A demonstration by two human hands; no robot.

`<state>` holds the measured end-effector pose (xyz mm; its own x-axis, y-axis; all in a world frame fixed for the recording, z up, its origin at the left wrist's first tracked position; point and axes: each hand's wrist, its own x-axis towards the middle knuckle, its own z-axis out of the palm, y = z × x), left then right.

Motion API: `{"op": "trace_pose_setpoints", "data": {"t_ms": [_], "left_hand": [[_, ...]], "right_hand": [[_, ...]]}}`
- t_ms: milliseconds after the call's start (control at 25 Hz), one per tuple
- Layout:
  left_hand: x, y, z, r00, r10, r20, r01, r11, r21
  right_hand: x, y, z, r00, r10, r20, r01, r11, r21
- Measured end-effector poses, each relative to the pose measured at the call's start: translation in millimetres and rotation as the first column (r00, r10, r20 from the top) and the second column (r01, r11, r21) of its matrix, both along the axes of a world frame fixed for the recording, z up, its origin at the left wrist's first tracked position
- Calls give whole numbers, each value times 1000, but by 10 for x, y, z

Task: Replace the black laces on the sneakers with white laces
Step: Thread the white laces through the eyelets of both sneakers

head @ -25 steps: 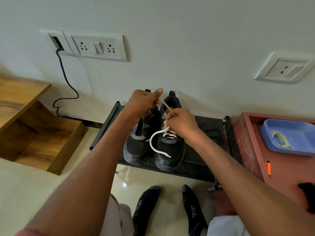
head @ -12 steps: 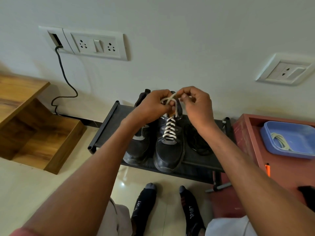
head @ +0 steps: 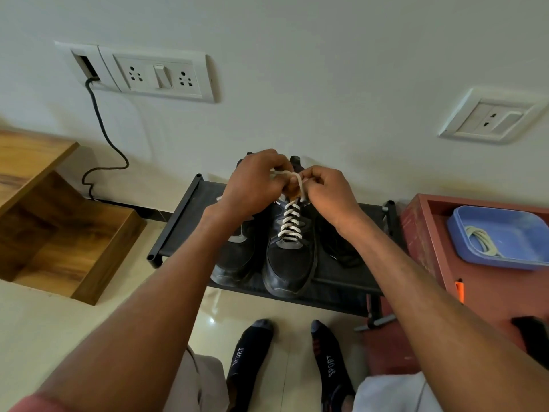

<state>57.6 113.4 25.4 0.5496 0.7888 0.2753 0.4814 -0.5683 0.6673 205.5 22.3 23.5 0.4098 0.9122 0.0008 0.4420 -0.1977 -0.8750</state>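
**Two sneakers on a low rack, one laced white**

Two black sneakers stand side by side on a low black shoe rack (head: 184, 221) against a pale wall, above a glossy tiled floor (head: 44, 328). The right sneaker (head: 289, 257) runs lengthwise toward the wall, toe toward the person, white lace (head: 289, 221) crisscrossed up it. The left sneaker (head: 237, 257) lies parallel. Left hand (head: 252, 185) and right hand (head: 329, 191) each have their grip pinched on the lace ends above the tongue.
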Motion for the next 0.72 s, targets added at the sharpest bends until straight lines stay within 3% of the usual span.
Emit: {"op": "trace_pose_setpoints", "data": {"t_ms": [40, 120, 240, 360, 440, 520, 600, 640, 680, 720], "left_hand": [[8, -17, 28, 995, 48, 84, -35, 987, -159], [7, -50, 107, 956, 174, 237, -25, 853, -522], [-17, -88, 155, 906, 302, 297, 35, 646, -763], [0, -93, 161, 874, 339, 347, 93, 585, -806], [8, -100, 160, 882, 331, 335, 89, 581, -809], [18, -88, 134, 897, 316, 308, 59, 604, -795], [30, -77, 111, 902, 312, 300, 39, 631, -775], [34, -76, 110, 904, 310, 295, 29, 642, -766], [41, -76, 113, 907, 304, 291, 25, 650, -759], [53, -83, 110, 912, 293, 287, 28, 655, -755]], "right_hand": [[12, -5, 1, 997, -42, 64, 38, 997, 65], [33, 5, -3, 979, -89, 182, 52, 978, 203], [2, 7, -29, 977, 32, 212, -68, 984, 167], [1, 7, 34, 985, 16, 169, -37, 992, 120], [7, -7, 82, 998, 45, 33, -48, 994, 97], [37, -54, 154, 995, -80, -52, 83, 994, 67], [167, -50, 109, 955, -246, 166, 236, 969, 78], [220, -57, 82, 926, -248, 285, 231, 968, 94], [241, -68, 79, 934, -180, 307, 157, 983, 100], [220, -70, 88, 972, -79, 222, 58, 993, 101]]}}
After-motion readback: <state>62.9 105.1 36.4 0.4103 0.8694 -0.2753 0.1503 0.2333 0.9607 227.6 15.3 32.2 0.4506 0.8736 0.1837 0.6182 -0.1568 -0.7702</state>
